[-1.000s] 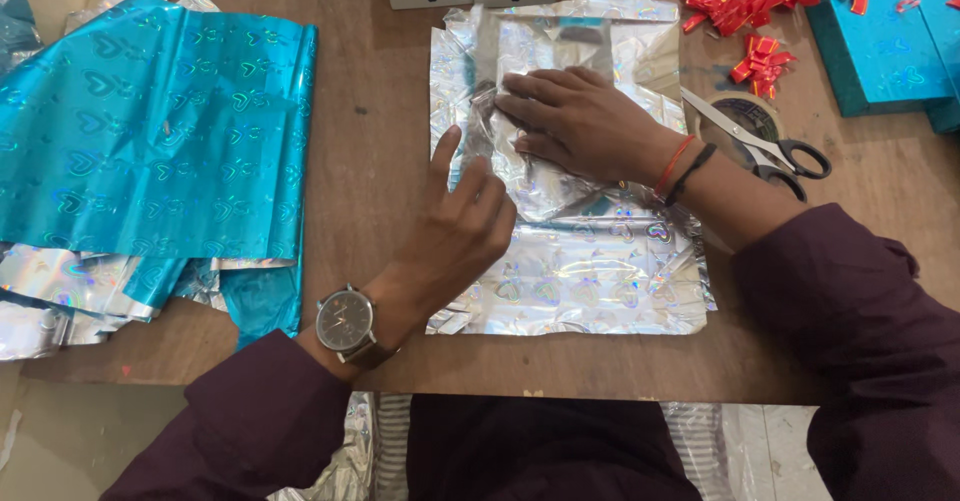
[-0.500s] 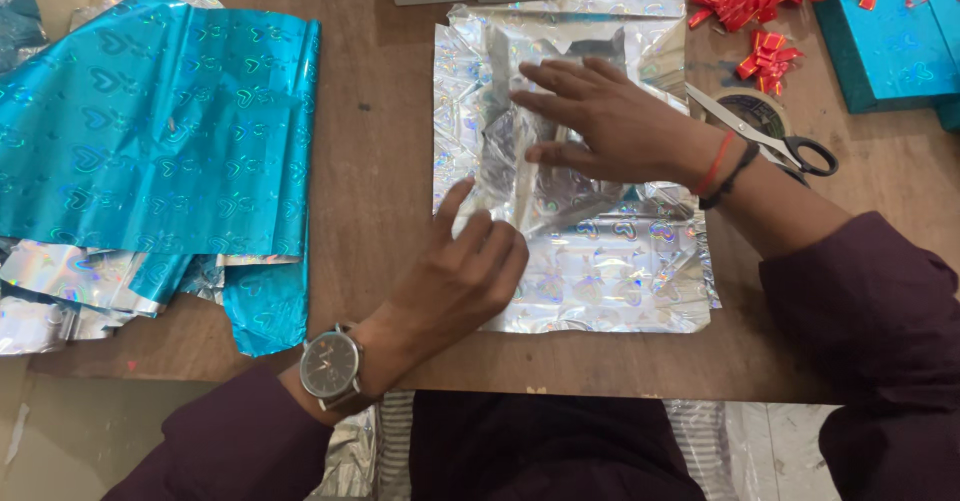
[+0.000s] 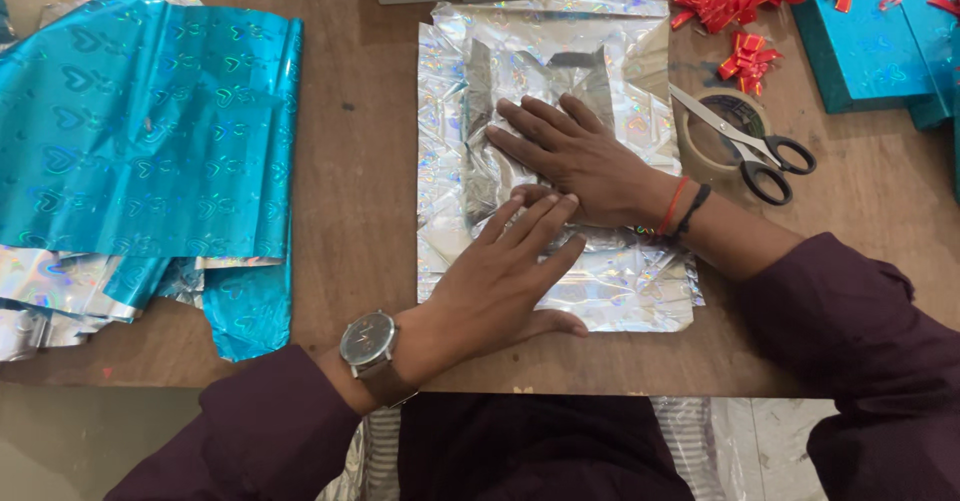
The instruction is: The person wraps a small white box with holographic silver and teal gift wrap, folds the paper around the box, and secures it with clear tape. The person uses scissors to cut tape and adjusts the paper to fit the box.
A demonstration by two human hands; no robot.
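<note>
Silver wrapping sheet (image 3: pixel 640 291) lies at frame centre on the bench (image 3: pixel 360 211), folded over a flat box. Right hand (image 3: pixel 575 156) and left hand (image 3: pixel 500 286), fingers spread flat, press the fold to hold it down.
</note>
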